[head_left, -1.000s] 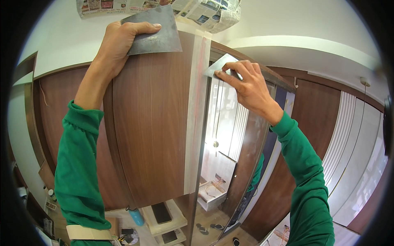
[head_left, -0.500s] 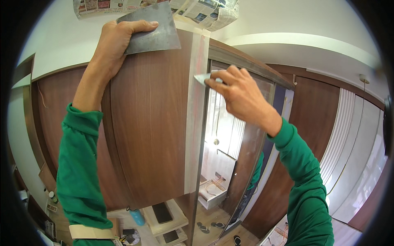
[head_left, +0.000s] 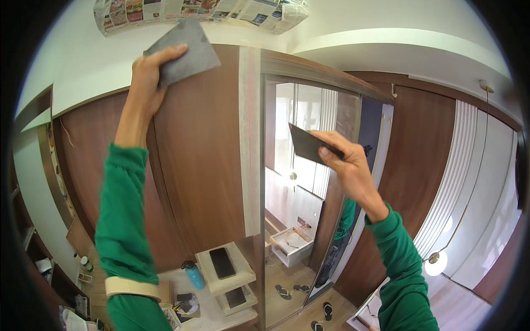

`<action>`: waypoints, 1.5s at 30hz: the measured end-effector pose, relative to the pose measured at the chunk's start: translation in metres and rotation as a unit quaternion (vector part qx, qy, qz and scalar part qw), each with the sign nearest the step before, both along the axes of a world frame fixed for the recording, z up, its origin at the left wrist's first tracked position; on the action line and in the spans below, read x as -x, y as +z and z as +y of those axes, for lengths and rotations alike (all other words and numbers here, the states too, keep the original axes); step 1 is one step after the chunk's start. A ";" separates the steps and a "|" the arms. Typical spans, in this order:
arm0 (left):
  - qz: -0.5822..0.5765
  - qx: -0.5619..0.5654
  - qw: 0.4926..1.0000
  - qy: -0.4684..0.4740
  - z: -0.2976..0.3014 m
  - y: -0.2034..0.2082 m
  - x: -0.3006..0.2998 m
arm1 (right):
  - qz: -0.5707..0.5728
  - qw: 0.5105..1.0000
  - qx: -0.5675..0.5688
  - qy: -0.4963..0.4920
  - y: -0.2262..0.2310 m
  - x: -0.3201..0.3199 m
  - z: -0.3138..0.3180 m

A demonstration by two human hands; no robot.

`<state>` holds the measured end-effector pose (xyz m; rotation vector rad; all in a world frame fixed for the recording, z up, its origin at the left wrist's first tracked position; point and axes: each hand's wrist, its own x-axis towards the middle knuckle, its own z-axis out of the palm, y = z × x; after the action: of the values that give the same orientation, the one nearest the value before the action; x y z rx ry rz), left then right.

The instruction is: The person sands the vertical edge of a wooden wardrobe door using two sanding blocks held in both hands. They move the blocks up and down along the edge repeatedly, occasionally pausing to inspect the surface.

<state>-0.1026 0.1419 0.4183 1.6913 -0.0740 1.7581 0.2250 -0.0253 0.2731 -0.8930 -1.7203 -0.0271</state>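
Note:
My left hand (head_left: 144,83) is closed on the edge of a square grey metal putty plate (head_left: 192,55), thumb flat on its face, in front of the top of a brown wood panel (head_left: 193,171). My right hand (head_left: 353,172) grips a thin, flat putty scraper (head_left: 307,145), its dark side showing, in front of a mirrored sliding door (head_left: 281,220). The scraper is apart from the panel. A pale strip with a faint pink line (head_left: 250,138) runs down the panel's right edge. Around my left sleeve sits a roll of masking tape (head_left: 131,288).
Newspaper (head_left: 193,12) covers something along the top. Below the panel, a white shelf unit (head_left: 243,265) carries a dark phone-like slab (head_left: 222,262), with a blue bottle (head_left: 193,275) beside it. Sandals (head_left: 327,311) lie on the floor. A round lamp (head_left: 435,263) hangs at the right.
My right hand has moved down and right, away from the strip, and turned the scraper over to its dark side. My left hand with the plate is lower and further left. The view has shifted.

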 end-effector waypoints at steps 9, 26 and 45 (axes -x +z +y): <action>-0.028 0.318 0.928 -0.193 -0.069 -0.202 -0.094 | 0.285 0.942 0.052 0.168 -0.073 0.043 -0.016; -0.031 0.235 0.969 -0.066 -0.093 -0.215 -0.124 | 0.178 0.982 0.041 -0.036 -0.140 0.023 -0.035; 0.079 0.080 0.979 0.167 -0.112 -0.245 -0.116 | 0.385 0.915 0.065 0.104 -0.106 0.047 -0.013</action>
<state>0.0139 0.0300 0.1737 1.7941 0.4359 1.8012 0.1780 -0.0387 0.1670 -0.6767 -1.0648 0.5229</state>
